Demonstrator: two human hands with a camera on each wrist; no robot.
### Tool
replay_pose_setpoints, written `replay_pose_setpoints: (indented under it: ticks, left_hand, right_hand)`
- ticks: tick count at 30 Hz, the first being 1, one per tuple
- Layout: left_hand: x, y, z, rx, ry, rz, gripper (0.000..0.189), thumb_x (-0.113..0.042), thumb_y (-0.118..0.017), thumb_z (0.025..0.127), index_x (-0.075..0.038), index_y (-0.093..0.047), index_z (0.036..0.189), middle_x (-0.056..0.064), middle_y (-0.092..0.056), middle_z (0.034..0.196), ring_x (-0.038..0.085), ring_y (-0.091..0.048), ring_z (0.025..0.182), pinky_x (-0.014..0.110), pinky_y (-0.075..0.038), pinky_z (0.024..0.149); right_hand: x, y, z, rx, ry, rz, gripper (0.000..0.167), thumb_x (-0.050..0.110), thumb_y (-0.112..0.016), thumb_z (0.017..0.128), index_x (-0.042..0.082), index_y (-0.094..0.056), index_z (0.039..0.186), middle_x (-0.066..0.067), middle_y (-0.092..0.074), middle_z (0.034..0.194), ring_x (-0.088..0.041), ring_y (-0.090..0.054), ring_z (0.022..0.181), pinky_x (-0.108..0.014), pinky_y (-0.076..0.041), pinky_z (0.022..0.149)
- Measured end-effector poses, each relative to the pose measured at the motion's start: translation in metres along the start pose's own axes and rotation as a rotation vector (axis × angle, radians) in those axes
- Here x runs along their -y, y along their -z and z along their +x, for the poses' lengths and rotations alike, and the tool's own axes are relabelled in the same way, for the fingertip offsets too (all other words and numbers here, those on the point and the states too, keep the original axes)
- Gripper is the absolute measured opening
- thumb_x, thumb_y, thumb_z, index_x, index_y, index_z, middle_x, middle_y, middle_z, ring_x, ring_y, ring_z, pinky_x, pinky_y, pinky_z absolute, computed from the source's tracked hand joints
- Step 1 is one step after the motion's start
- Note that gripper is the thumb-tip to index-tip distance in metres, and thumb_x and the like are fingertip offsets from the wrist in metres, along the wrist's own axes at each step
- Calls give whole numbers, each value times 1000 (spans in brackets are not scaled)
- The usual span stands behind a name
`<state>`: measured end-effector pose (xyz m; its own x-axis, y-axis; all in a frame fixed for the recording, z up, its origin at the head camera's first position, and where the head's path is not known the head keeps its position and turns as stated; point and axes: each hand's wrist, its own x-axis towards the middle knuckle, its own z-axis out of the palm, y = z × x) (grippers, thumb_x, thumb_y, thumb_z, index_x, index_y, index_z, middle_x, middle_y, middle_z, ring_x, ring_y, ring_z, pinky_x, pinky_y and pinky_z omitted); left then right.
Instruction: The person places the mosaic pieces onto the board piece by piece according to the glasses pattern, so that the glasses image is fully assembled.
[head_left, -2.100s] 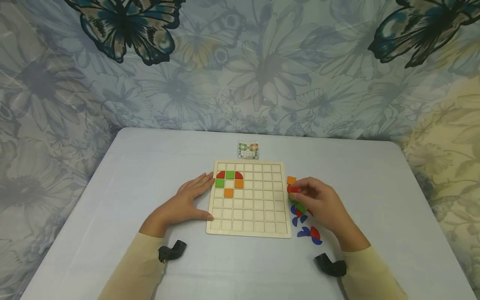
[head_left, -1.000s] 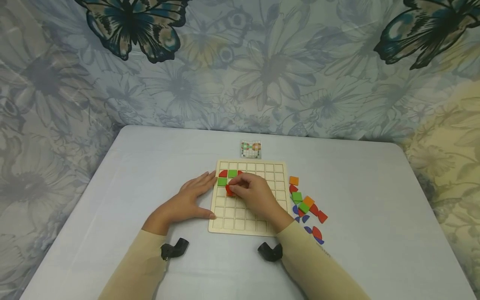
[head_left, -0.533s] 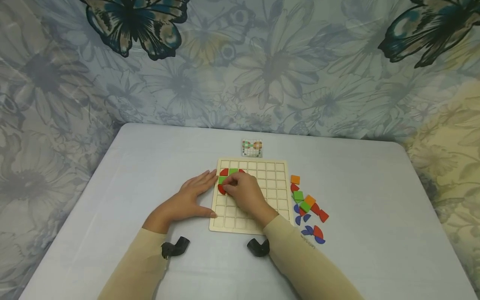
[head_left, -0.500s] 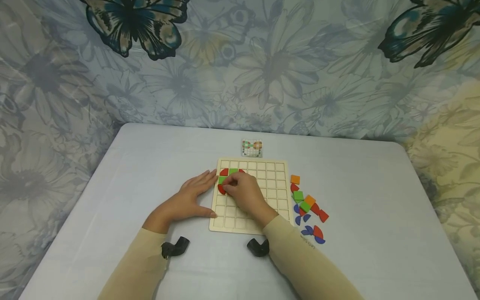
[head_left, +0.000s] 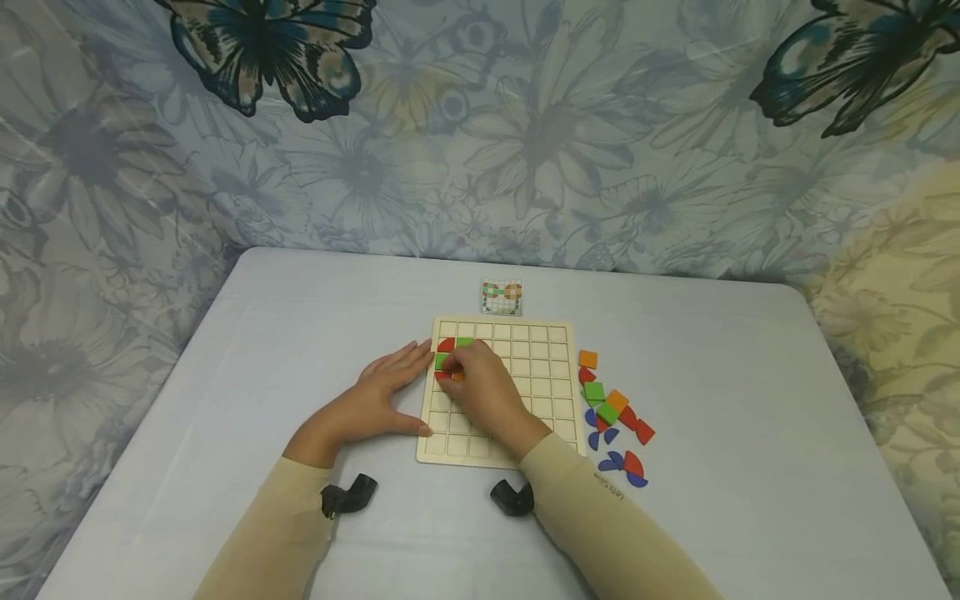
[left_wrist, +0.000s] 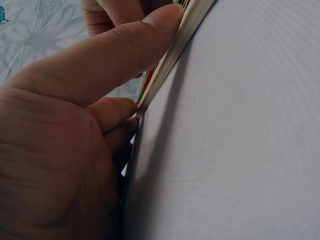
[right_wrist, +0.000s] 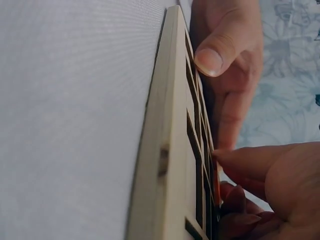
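Note:
A pale wooden grid board lies on the table. My left hand is spread along its left side, thumb and fingertips touching the edge. Over the upper left cells, my right hand pinches a red quarter-circle tile, low in the left column's third row. Above that tile lie a green square tile and a red rounded tile; another green square sits beside the latter. An orange tile shows partly under my right fingers, which hide the neighbouring cells. In the right wrist view, the thumb meets the board's surface.
Right of the board is a loose scatter of orange tiles, green tiles, red tiles and blue half-round tiles. A small pattern card lies beyond the board's far edge. A patterned cloth hangs behind the table.
My right hand has gone left from the loose tiles to the board, carrying the red quarter-circle tile to the left column's third row. The left hand has stayed at the board's edge.

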<state>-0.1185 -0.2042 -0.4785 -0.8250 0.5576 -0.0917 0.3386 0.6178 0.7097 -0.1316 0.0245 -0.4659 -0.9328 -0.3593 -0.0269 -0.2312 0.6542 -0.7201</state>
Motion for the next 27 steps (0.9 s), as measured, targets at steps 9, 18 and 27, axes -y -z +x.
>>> replay_pose_setpoints:
  ticks: [9,18,27]
  left_hand:
    - [2,-2,0,-3,-4,-4,116,-44,-97,82,-8,-33,171,-2,-17,180,24,-9,166,56,-4,129]
    - [0,-2,0,-8,20,-15,117,-44,-97,80,-7,-34,171,-2,-17,180,25,-9,166,56,-4,129]
    - [0,-3,0,-1,35,1,118,-43,-98,79,-7,-32,171,-2,-16,180,25,-8,166,56,-5,129]
  right_hand:
    - [-3,7,-4,-38,-10,131,18,19,-82,100,9,-77,115,2,-67,108,-17,-63,96,-36,-56,87]
    - [-12,39,-14,-55,-7,515,38,42,-65,110,10,-74,127,-7,-74,110,-28,-69,99,-46,-56,87]
    - [-33,83,-35,-10,104,836,71,54,-31,117,-6,-58,145,-20,-70,125,-37,-67,112,-38,-54,87]
